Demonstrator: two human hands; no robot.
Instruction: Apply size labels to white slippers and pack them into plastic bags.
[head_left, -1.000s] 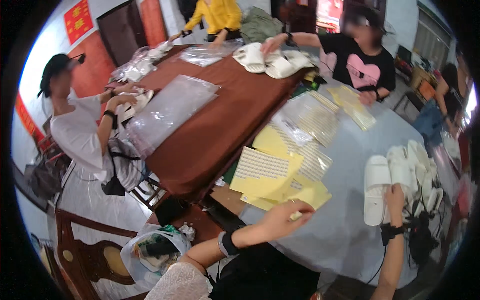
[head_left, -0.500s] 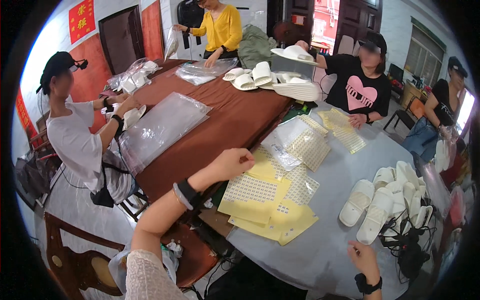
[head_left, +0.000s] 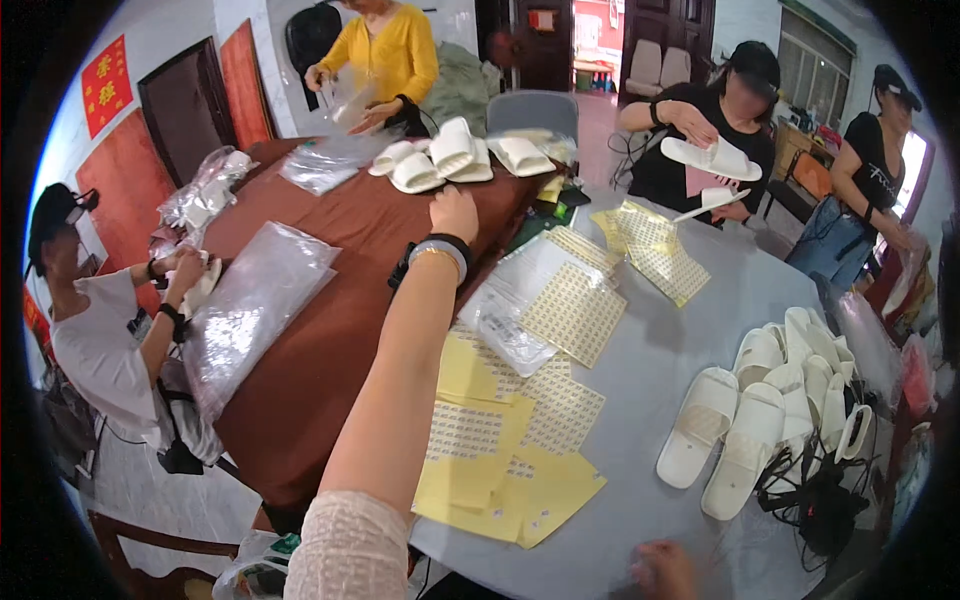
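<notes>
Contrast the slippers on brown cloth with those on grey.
The far slippers lie on brown cloth near the wearer's left hand; the near slippers lie on grey cloth beside a black bundle. The far group shows fewer, the near group more. Both are white with broad straps.

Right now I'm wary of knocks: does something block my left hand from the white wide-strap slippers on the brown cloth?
Nothing visible does: your left hand is over the brown cloth, at the near side of the white wide-strap slippers; whether they touch is unclear.

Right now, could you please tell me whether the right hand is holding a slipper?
No, the right hand is apart from the white slippers on the grey table.
</notes>
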